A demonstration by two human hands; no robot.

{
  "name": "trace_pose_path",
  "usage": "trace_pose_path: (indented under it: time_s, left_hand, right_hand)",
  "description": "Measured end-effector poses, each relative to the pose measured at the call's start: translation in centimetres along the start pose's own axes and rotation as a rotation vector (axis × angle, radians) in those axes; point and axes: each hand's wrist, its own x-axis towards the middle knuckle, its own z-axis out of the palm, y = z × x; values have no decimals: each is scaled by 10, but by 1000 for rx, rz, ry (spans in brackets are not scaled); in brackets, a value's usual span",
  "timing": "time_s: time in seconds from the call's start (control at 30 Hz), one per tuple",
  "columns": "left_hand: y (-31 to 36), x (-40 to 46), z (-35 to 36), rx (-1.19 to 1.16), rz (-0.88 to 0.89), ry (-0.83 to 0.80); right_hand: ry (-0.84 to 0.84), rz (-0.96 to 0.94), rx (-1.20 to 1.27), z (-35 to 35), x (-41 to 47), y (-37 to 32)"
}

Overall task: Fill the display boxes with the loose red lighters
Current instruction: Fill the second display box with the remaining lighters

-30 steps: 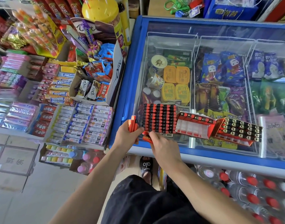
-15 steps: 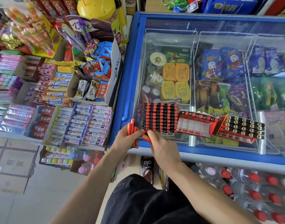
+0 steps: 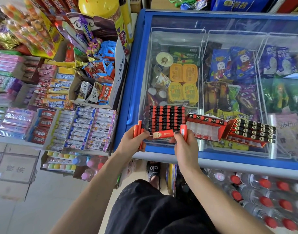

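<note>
Three display boxes sat in a row on the glass lid of the chest freezer (image 3: 229,159), along its near edge. Taking the middle box (image 3: 205,128) as landmark: it was mostly empty, with one row of lighters along its far side and bare white slots showing. The box to its left (image 3: 165,118) appeared full of red lighters lying flat. The box to its right (image 3: 251,131) was nearly full, with empty slots at its near edge.

The left hand (image 3: 130,142) was positioned left of the middle box, at the freezer's near left corner, its fingers curled round a small bundle of loose red lighters (image 3: 138,130) held upright. The right hand (image 3: 183,146) was just in front of the middle box, its fingers gripping an upright lighter (image 3: 183,131). One further lighter (image 3: 163,134) lay crosswise between the two hands, pinched at both ends.

Judgement: the step in hand was gathering and sorting loose lighters before loading. The next move likely calls for turning one lighter to match the box's rows and seating it in an empty slot of the middle box.

Left of the middle box, beyond the freezer, shelves of sweets and gum (image 3: 77,125) crowded the aisle. Bottled drinks (image 3: 263,191) were stacked below the freezer's front.
</note>
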Motion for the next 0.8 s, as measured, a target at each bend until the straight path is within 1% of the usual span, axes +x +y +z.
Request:
trace_pose_path:
  time_s: [0.07,0.13,0.17,0.3,0.4,0.47,0.53,0.7,0.8]
  left_hand:
    - [1,0,1,-2,2,-2]
    - [1,-1,2,12,6,9]
    - [0,-1,2,34,8,15]
    - [-8,-1,0,86,-16,52]
    - [-10,-2,-2,103,-27,76]
    - [-9,-3,-2,112,-27,64]
    - [-7,-4,-2,125,-29,43]
    - [-7,-1,-2,166,-19,32]
    - [-7,1,-2,201,15,36]
  right_hand:
    - [-2,-14,-23,-1,1,-1]
    - [-39,-112,-124,-2,-1,0]
    - [-79,-209,-213,-3,-2,3]
    - [-221,-652,-698,-3,-4,18]
    - [-245,-858,-933,0,0,25]
    - [-250,-909,-1057,3,3,29]
    - [-246,-924,-1113,5,5,32]
    - [-217,-953,-1110,11,8,34]
    - [-179,-946,-1103,14,8,30]
